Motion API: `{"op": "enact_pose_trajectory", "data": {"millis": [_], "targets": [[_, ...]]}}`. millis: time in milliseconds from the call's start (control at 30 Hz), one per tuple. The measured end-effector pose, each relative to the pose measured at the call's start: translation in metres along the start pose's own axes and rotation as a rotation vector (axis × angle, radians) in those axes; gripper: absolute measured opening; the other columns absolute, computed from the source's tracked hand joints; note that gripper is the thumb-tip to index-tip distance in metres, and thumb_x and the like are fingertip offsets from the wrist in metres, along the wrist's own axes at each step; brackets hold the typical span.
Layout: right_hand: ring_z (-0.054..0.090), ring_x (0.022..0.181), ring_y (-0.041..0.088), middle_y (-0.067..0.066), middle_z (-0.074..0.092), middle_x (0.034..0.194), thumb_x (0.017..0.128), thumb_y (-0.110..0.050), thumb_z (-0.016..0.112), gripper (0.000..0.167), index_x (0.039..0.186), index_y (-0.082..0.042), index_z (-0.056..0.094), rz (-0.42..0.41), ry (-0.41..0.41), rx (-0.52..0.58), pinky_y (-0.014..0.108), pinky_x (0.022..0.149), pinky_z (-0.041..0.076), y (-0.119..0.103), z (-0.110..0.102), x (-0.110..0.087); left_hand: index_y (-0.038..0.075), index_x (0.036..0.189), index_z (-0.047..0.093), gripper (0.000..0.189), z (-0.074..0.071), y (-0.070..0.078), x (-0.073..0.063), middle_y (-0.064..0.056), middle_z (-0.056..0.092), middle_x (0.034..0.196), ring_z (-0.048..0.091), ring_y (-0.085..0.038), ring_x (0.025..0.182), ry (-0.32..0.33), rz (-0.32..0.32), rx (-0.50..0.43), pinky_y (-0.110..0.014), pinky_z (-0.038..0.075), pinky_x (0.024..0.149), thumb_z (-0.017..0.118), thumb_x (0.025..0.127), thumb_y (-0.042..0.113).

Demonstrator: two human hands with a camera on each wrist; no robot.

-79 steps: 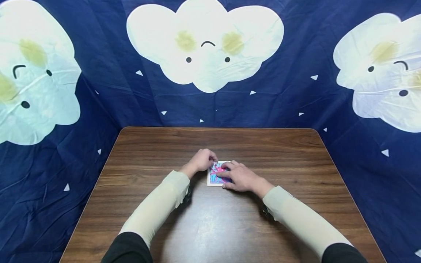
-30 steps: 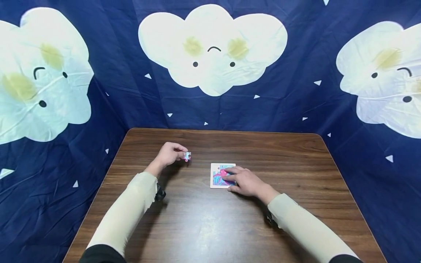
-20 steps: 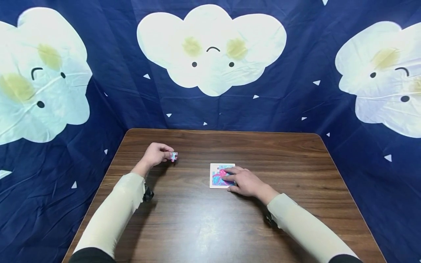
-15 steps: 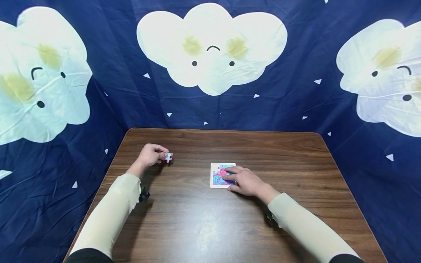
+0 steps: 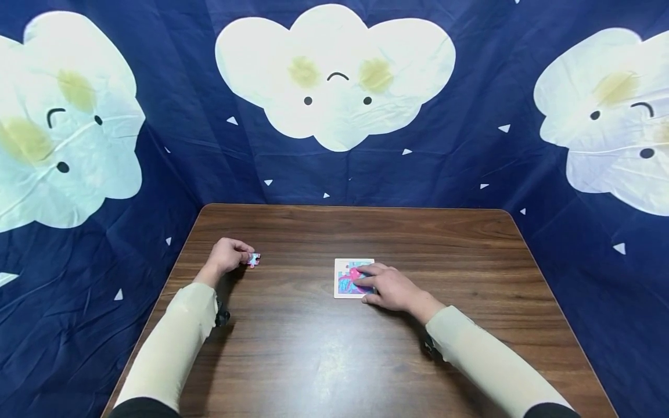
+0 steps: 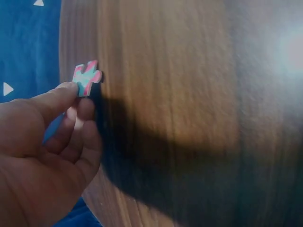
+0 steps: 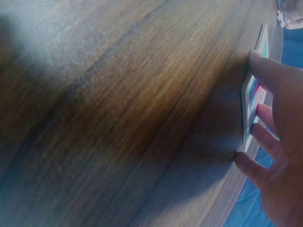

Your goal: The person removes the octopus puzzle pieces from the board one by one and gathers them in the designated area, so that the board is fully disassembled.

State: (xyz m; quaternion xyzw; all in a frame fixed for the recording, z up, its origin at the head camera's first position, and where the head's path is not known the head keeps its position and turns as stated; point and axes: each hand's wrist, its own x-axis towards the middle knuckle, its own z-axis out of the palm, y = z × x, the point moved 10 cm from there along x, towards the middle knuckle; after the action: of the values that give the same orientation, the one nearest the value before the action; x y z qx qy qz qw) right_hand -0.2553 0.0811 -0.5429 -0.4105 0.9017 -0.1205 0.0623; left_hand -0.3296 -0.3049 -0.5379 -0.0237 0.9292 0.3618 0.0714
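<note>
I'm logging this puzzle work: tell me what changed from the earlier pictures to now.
The left hand's grip moved leftward away from the square pink-and-blue puzzle, pinching a small pink and pale-blue jigsaw piece. A white gap now shows at the puzzle's upper left. The right hand's grip stayed on the puzzle.

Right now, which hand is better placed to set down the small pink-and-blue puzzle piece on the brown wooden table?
Probably the left hand: it pinches the puzzle piece, whereas the right hand rests on the square white-framed puzzle, away from the piece.
</note>
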Motion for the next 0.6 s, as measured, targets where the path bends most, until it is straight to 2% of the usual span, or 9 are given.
{"op": "enact_pose_trajectory", "data": {"millis": [133,267,400,600], "targets": [[0.043,0.145,0.032,0.006,0.048,0.158,0.095,-0.045,0.07,0.05,0.141,-0.025,0.064,0.009,0.0,0.011,0.056,0.117,0.035,0.0015,-0.0003,-0.0007,0.0,0.097,0.079,0.012,0.0004,0.0004,0.0009,-0.005,0.074,0.078,0.06,-0.016,0.073,0.03,0.039,0.088,-0.031,0.047,0.069,0.073,0.089,0.007],[0.044,0.144,0.032,0.007,0.048,0.157,0.095,-0.044,0.071,0.05,0.141,-0.025,0.064,0.006,0.007,0.005,0.057,0.117,0.035,0.001,-0.0009,-0.001,0.002,0.095,0.079,0.011,0.0011,0.004,0.0006,-0.009,0.076,0.085,0.065,-0.027,0.085,0.058,0.074,0.131,-0.042,0.05,0.08,0.074,0.089,0.01],[0.045,0.144,0.033,0.008,0.049,0.156,0.095,-0.042,0.072,0.049,0.14,-0.023,0.065,-0.003,0.015,0.007,0.057,0.117,0.035,-0.0016,-0.0011,-0.0008,0.003,0.095,0.08,0.011,0.0027,0.003,0.0004,-0.012,0.078,0.093,0.067,-0.036,0.097,0.064,0.066,0.138,-0.05,0.051,0.09,0.073,0.089,0.01],[0.043,0.145,0.032,0.006,0.048,0.158,0.095,-0.043,0.071,0.049,0.14,-0.025,0.065,0.023,0.002,0.019,0.055,0.118,0.035,0.001,0.0002,-0.0009,0.003,0.096,0.079,0.012,0.0056,0.001,0.0033,-0.014,0.078,0.095,0.067,-0.039,0.103,0.054,0.046,0.145,-0.053,0.05,0.094,0.072,0.089,0.009]]}}
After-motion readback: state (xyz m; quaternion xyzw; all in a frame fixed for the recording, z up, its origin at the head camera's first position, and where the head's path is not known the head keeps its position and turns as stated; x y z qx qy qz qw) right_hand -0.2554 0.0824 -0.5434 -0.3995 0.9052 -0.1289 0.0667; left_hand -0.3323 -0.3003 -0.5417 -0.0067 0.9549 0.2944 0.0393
